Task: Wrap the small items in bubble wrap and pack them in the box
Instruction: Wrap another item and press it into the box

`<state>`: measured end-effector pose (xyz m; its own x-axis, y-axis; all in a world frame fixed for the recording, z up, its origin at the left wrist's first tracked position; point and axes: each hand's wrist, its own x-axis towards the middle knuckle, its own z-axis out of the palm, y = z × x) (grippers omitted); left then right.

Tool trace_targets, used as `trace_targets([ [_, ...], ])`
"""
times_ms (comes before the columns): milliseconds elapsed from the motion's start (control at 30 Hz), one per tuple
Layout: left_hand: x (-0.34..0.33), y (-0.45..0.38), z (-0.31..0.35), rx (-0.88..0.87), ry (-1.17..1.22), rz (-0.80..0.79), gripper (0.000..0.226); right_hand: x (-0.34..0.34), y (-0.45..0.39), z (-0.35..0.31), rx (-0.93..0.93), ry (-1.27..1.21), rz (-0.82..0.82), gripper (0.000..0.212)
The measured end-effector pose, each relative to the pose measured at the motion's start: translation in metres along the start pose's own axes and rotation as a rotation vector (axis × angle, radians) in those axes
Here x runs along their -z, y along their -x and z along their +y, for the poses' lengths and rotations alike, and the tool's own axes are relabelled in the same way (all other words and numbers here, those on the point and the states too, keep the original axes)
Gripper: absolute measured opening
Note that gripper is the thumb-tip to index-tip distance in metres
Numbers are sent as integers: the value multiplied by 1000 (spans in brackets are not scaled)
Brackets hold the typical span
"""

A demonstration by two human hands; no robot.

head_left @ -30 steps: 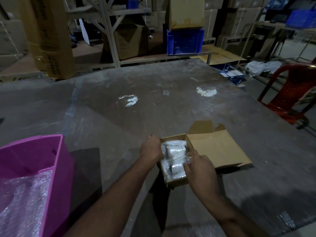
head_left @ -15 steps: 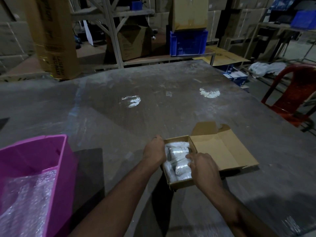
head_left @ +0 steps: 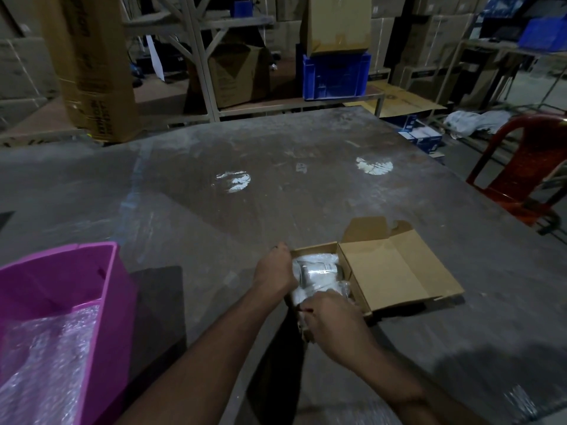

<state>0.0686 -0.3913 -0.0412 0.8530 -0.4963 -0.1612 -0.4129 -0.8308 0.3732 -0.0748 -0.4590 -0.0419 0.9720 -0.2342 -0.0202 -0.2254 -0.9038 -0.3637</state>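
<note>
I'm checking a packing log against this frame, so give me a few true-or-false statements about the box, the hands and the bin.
1. The cardboard box has its lid open, lying to the right. True.
2. Bubble-wrapped items lie inside the box. True.
3. The pink bin stands right of the box. False: it stands to the left, at the frame's edge.
4. The pink bin holds bubble wrap. True.
5. The left hand rests flat on the table, far from the box. False: it is at the box's left side.
6. The right hand holds the lid. False: it is at the box's near end, on the wrapped items.
</note>
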Motion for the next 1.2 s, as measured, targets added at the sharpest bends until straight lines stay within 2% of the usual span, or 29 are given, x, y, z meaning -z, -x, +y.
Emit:
trace_targets([
  [367,-2,-2,4,4,-31,20,44,-1,-2,-1,-3,57,-165,27],
  [700,-2,-3,8,11,-89,38,40,-1,-2,-12,-32,234,-178,28],
  [900,-3,-4,7,-3,-88,42,41,0,-2,-10,-14,211,-190,26],
  [1067,-3,-7,2,-20,-85,26,38,0,5,-2,-42,32,-87,25],
  [1200,9,-16,-5,9,-55,42,28,-8,9,-1,7,55,-12,32],
])
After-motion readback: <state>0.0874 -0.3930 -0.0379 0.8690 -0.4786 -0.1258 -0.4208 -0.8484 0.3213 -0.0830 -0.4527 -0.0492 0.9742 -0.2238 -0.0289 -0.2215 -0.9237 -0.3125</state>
